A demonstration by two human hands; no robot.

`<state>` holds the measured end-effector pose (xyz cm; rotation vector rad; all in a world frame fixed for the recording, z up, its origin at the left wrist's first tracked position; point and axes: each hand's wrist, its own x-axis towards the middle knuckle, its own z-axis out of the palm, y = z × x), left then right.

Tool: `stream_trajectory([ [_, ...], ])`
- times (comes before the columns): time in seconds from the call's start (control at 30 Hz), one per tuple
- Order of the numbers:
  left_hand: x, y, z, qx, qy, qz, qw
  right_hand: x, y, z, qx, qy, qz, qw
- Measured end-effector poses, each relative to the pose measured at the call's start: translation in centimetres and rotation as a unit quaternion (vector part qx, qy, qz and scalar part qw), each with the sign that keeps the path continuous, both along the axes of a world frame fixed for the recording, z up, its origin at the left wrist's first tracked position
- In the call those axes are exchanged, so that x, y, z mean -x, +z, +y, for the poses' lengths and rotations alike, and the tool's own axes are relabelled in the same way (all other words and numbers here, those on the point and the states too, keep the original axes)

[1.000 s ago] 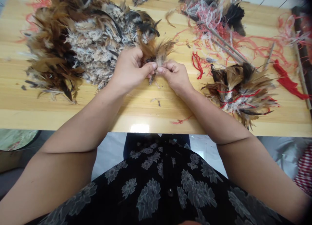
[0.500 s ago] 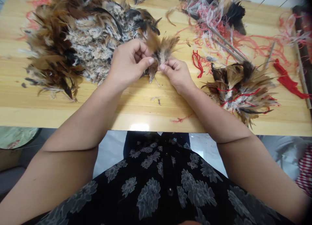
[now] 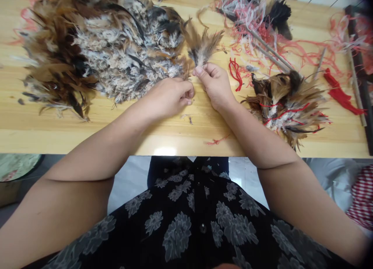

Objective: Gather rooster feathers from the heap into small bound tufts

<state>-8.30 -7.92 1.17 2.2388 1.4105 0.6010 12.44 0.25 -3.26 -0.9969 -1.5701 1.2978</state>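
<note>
My right hand [image 3: 214, 80] pinches a small bunch of brown and grey feathers [image 3: 202, 45] by its base, with the tips fanned out away from me. Just left of it, my left hand [image 3: 175, 94] is closed, its fingers curled together low over the table; whatever it may hold is hidden. A large pile of feathers [image 3: 113, 47], fluffy pale in the middle and brown and black around the edge, lies beyond and left of my left hand. Right of my right forearm rests a bundle of brown feathers [image 3: 287, 102] with red string across it.
Short red strings [image 3: 236, 75] and a red hank [image 3: 342, 92] lie on the wooden table [image 3: 72, 139]. Tangled pink and white plastic strips [image 3: 244, 13] with thin sticks [image 3: 271, 51] lie at the back right. A dark frame [image 3: 359, 75] borders the right end.
My left hand has drawn away from the feather bunch, down toward me, and curled closed. My right hand keeps the bunch, now more upright and fully visible.
</note>
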Motion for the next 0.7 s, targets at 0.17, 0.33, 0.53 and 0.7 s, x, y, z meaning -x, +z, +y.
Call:
stream_trajectory([
  [0.17,0.5,0.2,0.5,0.009,0.055,-0.067,0.996,-0.1,-0.6,0.3,-0.009,0.009,-0.005,1.0],
  [0.33,1.3,0.1,1.5,-0.104,0.121,-0.237,0.958,0.0,-0.1,-0.2,0.029,0.027,0.028,0.999],
  [0.53,0.1,-1.3,1.7,-0.202,0.119,-0.295,0.926,-0.2,1.6,-1.0,0.095,0.076,0.057,0.991],
  [0.7,-0.3,-1.0,0.8,-0.163,0.096,-0.244,0.951,-0.5,1.0,-0.6,0.139,0.069,0.066,0.986],
])
